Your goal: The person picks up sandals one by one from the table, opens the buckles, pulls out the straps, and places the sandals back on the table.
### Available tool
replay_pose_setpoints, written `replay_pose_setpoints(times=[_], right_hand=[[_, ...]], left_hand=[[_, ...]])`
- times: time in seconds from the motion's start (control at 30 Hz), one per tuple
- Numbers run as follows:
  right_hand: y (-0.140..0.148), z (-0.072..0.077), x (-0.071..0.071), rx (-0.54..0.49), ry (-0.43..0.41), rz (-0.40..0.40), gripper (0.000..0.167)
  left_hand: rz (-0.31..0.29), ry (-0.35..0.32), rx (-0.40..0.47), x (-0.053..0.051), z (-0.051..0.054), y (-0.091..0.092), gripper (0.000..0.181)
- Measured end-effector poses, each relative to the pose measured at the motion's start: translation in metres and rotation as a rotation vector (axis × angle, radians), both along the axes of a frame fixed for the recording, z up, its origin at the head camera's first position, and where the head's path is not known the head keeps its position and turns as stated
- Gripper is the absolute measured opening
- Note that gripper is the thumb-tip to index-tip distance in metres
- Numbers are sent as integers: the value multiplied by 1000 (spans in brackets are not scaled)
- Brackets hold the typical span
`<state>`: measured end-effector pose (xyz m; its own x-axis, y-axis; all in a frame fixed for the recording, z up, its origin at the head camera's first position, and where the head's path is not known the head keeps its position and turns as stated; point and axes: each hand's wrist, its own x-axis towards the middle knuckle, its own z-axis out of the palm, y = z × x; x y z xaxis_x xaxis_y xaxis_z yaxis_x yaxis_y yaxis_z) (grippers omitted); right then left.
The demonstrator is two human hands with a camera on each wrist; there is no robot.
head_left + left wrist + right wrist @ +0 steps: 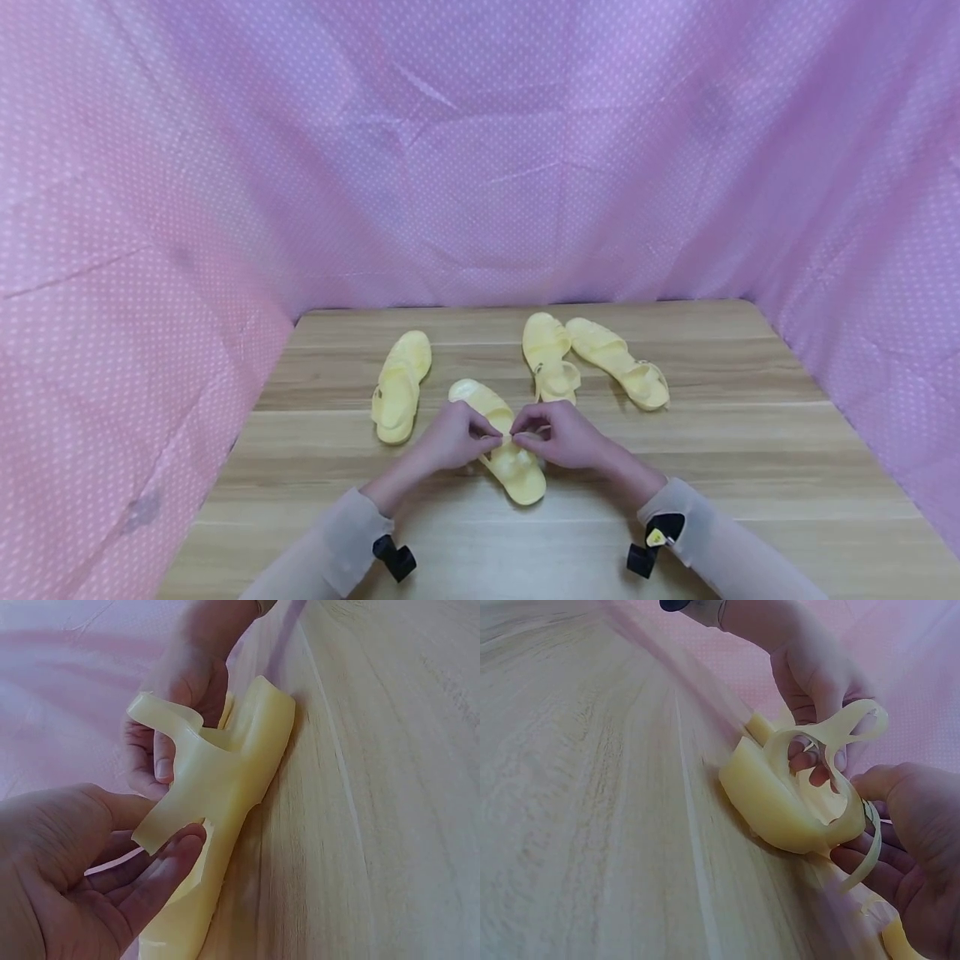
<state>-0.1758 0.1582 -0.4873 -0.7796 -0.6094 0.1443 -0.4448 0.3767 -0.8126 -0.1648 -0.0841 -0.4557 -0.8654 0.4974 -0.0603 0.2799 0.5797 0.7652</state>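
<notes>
- The handled sandal (522, 487) lies sole-down on the wooden table (480, 550), near the table's middle.
- Its strap (195, 769) could spring free, I'd judge, since fingertips alone hold the flexible material; an uneven pull might twist the sandal, whose sole neither hand seems to pin.
- Left hand (459, 435): fingers bent, barely parted, pinching the strap.
- Right hand (562, 435): likewise curled, thumb and fingers pinching the strap's opposite side.
- Three other sandals (401, 396) lie nearer the table's far edge.

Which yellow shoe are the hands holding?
The front sandal, nearest the person: the left hand and right hand both pinch its straps. No hand holds the far-left sandal or the two back-right sandals.
</notes>
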Motion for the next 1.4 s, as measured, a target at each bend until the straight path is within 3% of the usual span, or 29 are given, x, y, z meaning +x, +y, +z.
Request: replay_pose_setpoints(times=[0.13, 0.4, 0.83, 1.13, 1.4], right_hand=[[0, 1, 0, 10, 9, -7, 4], [0, -2, 0, 0, 11, -2, 5], [1, -5, -1, -22, 20, 5, 4], [-1, -4, -2, -48, 17, 11, 6], [0, -4, -2, -41, 15, 20, 8]], left_hand=[[22, -7, -23, 0, 2, 0, 8], [-4, 77, -36, -3, 5, 8, 9], [3, 18, 12, 0, -3, 1, 7], [-9, 133, -12, -5, 2, 6, 9], [-18, 111, -36, -4, 3, 6, 6]])
